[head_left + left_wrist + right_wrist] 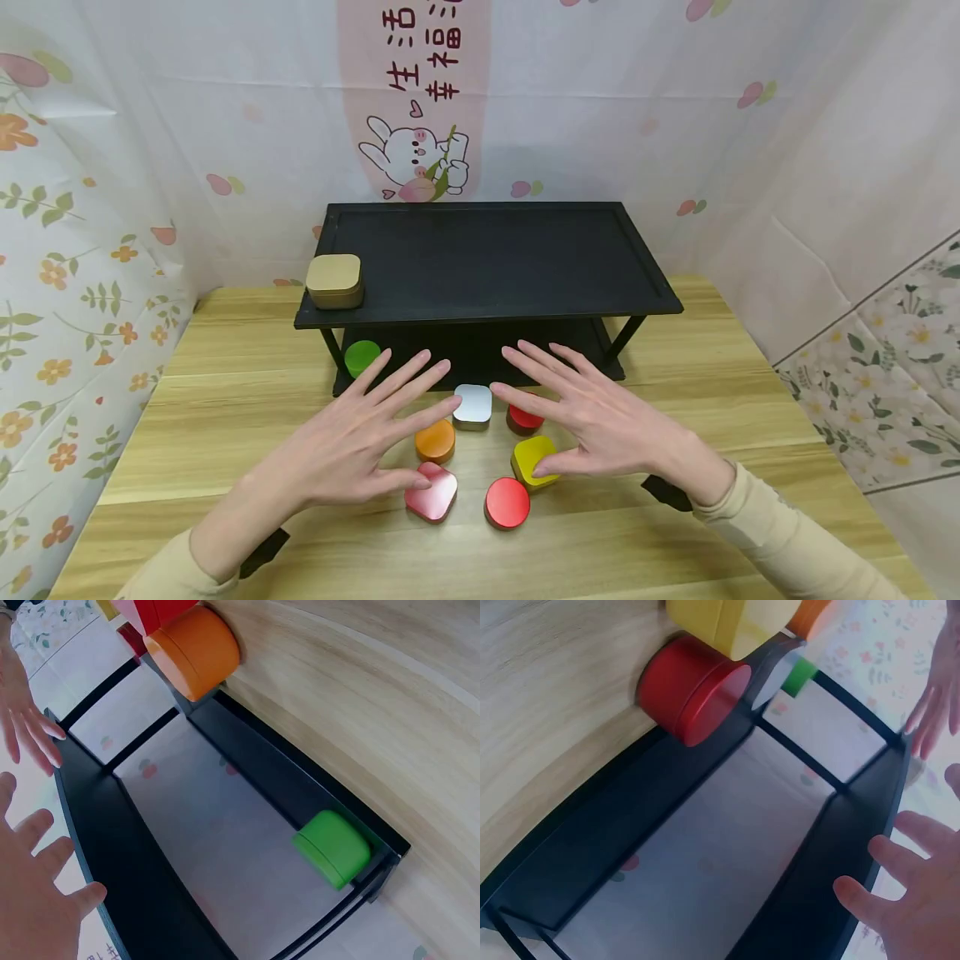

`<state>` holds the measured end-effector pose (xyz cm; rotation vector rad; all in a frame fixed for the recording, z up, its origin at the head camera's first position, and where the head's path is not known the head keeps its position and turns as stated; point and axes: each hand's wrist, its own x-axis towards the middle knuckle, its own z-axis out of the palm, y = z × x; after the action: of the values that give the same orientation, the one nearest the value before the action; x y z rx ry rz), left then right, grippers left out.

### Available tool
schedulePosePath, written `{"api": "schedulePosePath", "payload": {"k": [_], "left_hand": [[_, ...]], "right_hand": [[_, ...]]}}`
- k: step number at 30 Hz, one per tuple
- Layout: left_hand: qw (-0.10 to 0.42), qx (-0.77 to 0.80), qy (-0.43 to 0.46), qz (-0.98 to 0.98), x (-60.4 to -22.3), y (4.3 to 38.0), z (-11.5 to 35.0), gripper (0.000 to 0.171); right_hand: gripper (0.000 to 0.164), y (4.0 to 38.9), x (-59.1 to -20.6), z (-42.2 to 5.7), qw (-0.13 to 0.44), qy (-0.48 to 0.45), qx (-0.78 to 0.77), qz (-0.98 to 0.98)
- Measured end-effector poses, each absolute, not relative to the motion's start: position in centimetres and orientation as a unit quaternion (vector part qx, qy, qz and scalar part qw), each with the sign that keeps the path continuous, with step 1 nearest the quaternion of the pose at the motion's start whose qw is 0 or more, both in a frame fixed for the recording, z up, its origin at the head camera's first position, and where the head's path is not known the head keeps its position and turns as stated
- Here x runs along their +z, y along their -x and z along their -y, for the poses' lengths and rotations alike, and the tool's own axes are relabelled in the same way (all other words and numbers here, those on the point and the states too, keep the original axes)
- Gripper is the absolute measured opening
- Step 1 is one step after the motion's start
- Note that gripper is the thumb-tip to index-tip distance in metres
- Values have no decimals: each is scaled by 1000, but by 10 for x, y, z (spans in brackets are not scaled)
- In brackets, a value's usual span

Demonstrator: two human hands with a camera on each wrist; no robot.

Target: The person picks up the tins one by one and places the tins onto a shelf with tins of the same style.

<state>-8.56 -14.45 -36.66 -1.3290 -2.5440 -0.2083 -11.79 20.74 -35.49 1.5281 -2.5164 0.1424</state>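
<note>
My left hand (363, 446) hovers with fingers spread, left of an orange round tin (436, 443) and a pinkish-red square tin (438, 498). Opposite it, my right hand (603, 421) is also spread and holds nothing. Its thumb overlaps a yellow square tin (528, 457) in the head view, and its fingers partly cover a dark red round tin (524, 421). Between the hands lie a white-topped square tin (473, 406) and, nearer, a red round tin (507, 503). A green tin (334, 847) stands at the left end of the rack's lower shelf.
A black two-tier rack (487, 258) stands at the back of the wooden table (240, 392). On its top tier, at the left front corner, sits a gold square tin (334, 282). Patterned cloth (637, 125) hangs behind and at both sides.
</note>
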Motion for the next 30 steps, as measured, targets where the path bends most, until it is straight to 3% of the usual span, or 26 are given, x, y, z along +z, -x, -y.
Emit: {"api": "schedulePosePath", "payload": {"k": [11, 22, 30], "left_hand": [[164, -101, 444, 875, -363, 86, 145, 86], [242, -158, 441, 850, -358, 94, 148, 78], [287, -204, 421, 836, -348, 101, 150, 74]], "right_hand": [[101, 115, -355, -204, 93, -497, 75, 859], [90, 112, -360, -204, 86, -484, 97, 866], [93, 109, -364, -200, 75, -467, 119, 873]]}}
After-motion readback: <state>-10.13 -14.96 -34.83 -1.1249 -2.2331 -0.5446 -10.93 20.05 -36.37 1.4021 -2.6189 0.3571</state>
